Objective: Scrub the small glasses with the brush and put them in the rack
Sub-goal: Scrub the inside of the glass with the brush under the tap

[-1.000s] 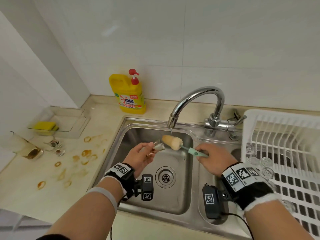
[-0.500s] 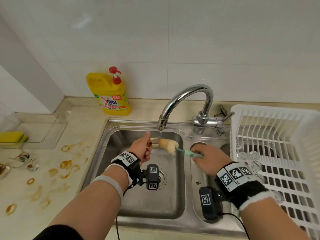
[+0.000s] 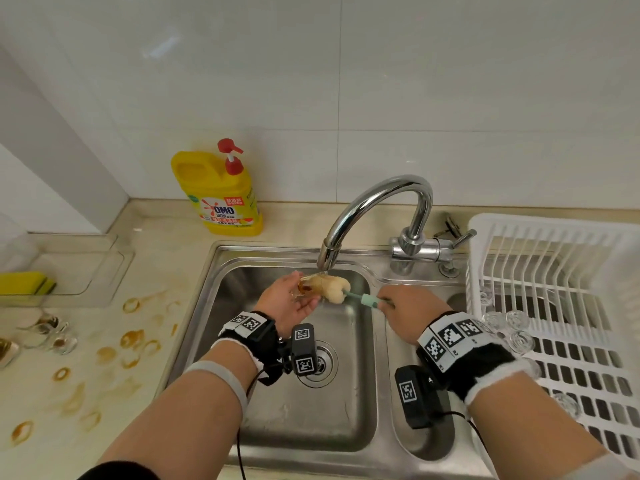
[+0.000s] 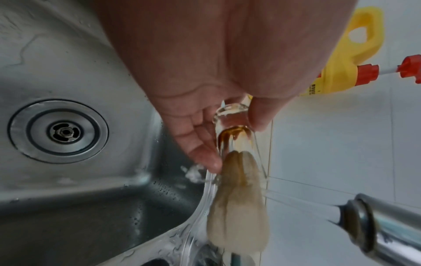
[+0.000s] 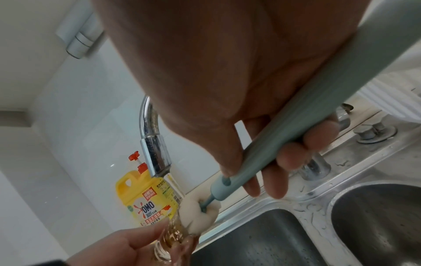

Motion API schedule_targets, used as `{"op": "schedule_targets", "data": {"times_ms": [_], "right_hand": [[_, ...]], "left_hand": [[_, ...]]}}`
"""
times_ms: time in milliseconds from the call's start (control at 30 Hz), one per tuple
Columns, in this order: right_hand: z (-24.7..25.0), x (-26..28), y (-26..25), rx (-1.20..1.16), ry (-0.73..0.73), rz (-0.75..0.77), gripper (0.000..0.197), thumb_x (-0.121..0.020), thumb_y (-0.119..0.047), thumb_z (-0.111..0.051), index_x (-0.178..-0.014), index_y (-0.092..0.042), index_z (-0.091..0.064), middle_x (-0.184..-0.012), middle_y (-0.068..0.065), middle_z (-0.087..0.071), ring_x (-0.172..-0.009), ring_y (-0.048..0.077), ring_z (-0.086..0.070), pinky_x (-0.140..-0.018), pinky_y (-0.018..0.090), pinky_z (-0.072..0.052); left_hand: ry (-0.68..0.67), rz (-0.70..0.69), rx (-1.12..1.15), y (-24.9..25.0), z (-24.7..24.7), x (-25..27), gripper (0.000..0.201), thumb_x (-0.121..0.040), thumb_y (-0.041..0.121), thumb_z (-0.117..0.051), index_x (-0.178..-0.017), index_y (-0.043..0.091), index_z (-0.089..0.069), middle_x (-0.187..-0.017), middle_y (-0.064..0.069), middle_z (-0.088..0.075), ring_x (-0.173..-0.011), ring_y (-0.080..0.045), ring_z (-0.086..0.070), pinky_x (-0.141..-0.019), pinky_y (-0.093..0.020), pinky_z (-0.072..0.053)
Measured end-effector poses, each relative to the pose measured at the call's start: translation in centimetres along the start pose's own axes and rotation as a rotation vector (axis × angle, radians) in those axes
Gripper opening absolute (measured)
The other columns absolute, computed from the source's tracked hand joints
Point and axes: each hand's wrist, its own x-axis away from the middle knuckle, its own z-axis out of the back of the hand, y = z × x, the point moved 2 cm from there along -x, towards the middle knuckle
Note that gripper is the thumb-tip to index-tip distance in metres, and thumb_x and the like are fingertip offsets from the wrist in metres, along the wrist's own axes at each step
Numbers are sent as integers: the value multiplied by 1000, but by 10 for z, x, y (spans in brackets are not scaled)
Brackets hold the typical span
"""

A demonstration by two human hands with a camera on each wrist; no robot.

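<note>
Lying sideways under the tap (image 3: 377, 206) stream over the sink (image 3: 242, 271), the small glass (image 3: 306, 287) is pinched in the left hand (image 3: 287, 303) grip; the brush (image 3: 334, 289) sponge fills its mouth, right hand (image 3: 405, 311) grip wrapped round the handle. Washed glasses (image 3: 504, 323) sit in the rack (image 3: 554, 258).
</note>
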Motion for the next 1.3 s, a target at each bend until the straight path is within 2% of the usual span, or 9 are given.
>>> {"op": "schedule_targets", "data": {"times_ms": [267,500,633,700,767,867,967,1067,1300], "right_hand": [[10,-7,-14,21,-8,40,22,-102,-37,-41,-104,-26,-60,-89,-3,-62,-81,19,-60,-71,33,-48],[20,-16,-17,155,5,45,24,-102,-36,-42,-111,-28,-63,-94,-5,-63,-85,17,-60,-69,30,-45],[17,-13,-19,146,17,27,24,-101,-34,-44,-112,-28,-64,-97,-3,-62,-88,19,-61,-72,32,-49],[10,-11,-17,87,35,7,24,-99,-36,-45,-110,-28,-64,-96,-4,-63,-87,19,-61,-77,35,-52],[2,-9,-15,58,31,-11,25,-99,-38,-45,-106,-25,-65,-92,-4,-62,-83,19,-59,-73,31,-47],[-10,-8,-11,37,-30,-83,32,-102,-39,-39,-89,-16,-57,-78,-2,-55,-75,20,-54,-67,29,-40],[-14,-8,-12,42,-52,-99,33,-104,-38,-36,-87,-17,-54,-70,-4,-50,-72,19,-53,-62,28,-37],[-9,-3,-14,55,-16,-104,32,-103,-41,-37,-94,-20,-59,-82,-3,-60,-76,19,-57,-66,30,-40],[3,1,-11,43,12,-68,15,-98,-30,-47,-102,-23,-60,-94,0,-64,-87,21,-62,-82,39,-53]], "left_hand": [[100,-10,-24,1,1,-11,39,-97,43,-59,-117,9,-60,-89,-15,-63,-66,-17,-61,-52,-23,-58],[113,13,-142,0,-6,-16,47,-93,49,-62,-114,7,-62,-92,-16,-63,-54,-14,-60,-47,-21,-54],[91,25,-161,-1,-10,-14,48,-96,48,-58,-118,6,-61,-91,-16,-63,-62,-18,-62,-47,-24,-55],[42,33,-67,1,-10,-14,42,-102,38,-53,-127,5,-57,-111,-21,-64,-87,-27,-68,-57,-31,-60],[7,50,35,3,-5,-14,41,-105,26,-47,-137,1,-50,-133,-26,-57,-117,-35,-61,-83,-42,-58],[-16,57,52,3,1,-14,41,-106,19,-41,-143,2,-45,-143,-25,-50,-131,-37,-51,-109,-46,-43],[14,27,-31,2,0,-11,38,-105,21,-46,-139,6,-53,-138,-24,-55,-125,-34,-57,-97,-43,-52],[57,22,-59,3,-1,-11,35,-102,23,-54,-133,7,-59,-133,-27,-57,-118,-35,-61,-76,-40,-61],[115,40,-4,10,-4,-9,33,-98,24,-62,-124,4,-60,-112,-27,-66,-89,-31,-71,-54,-33,-61]]}}
